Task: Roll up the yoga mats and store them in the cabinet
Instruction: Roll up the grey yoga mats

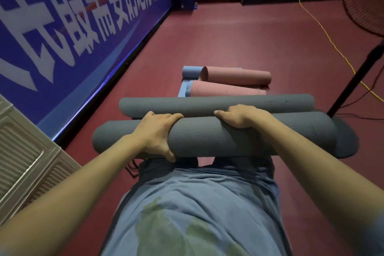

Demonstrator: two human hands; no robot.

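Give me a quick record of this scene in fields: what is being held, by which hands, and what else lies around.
held: near grey mat, rolled, gripped by both hands
left hand: curled round the roll
right hand: gripping over the top
behind it: second grey mat, rolled, on the red floor
further back: two pink and blue mats, partly rolled
left: blue banner, beige cabinet
right: fan on a stand

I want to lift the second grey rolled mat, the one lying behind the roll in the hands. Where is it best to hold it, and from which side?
Grip the far grey roll around its middle section, coming down from above with the hand across its long axis. It lies flat on the floor, crosswise to the person, so a central hold should keep both ends level. The near grey roll blocks the near side, and the pink rolls lie close behind.
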